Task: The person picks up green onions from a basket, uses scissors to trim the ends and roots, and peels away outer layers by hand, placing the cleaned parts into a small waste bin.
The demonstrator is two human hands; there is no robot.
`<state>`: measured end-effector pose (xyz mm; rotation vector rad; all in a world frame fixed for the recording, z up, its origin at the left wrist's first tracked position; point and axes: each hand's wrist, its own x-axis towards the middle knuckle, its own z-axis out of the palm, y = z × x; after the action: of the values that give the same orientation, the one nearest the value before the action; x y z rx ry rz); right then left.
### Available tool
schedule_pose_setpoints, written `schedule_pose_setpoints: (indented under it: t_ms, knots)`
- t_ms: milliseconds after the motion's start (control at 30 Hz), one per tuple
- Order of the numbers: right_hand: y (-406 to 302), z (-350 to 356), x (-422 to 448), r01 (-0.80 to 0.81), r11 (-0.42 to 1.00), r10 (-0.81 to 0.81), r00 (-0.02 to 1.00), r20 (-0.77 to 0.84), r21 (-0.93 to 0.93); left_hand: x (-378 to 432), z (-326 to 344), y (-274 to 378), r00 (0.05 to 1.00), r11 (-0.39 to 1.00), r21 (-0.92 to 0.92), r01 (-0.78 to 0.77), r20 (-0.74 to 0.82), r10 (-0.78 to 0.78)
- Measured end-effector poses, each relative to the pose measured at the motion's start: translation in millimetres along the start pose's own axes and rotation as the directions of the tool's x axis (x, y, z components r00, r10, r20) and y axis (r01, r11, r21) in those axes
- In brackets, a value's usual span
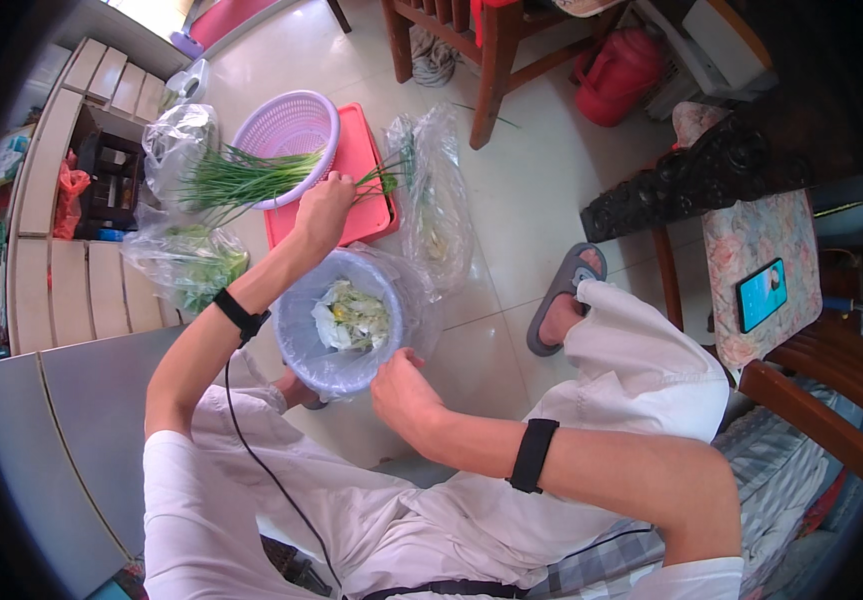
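My left hand (328,201) is over the red plastic lid (349,142), beside the rim of a purple plastic colander (285,120). Long green scallions or chives (251,176) lie in the colander, their leaves hanging over its rim. More green leaves (382,176) show just right of my left hand; whether its fingers hold them is unclear. My right hand (401,382) is at the right edge of a lined waste bin (289,337), fingers bent together; whether they hold anything is hidden. Plant trimmings and white scraps (355,319) lie in the bin.
Clear plastic bags of greens lie left (210,259) and right (435,217) of the red lid. A wooden chair (495,75) and a red thermos jug (619,75) stand farther off. A phone (761,295) lies on a floral seat at right. A drawer cabinet (71,292) borders the left.
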<state>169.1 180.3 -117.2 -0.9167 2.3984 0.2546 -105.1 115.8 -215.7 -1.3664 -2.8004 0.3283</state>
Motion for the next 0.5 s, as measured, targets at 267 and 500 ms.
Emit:
schedule_pose_setpoints:
  t_ms: [267,500]
  knots:
    - [0,0,1,0.014,1.0,-0.014,1.0,0.01,-0.02,-15,-100,36,0.996,0.834,-0.552,-0.005,0.07,0.052]
    - [-15,8,6,0.008,0.999,-0.008,1.0,-0.03,-0.032,-47,-161,45,0.895,0.157,-0.892,0.425,0.439,0.075]
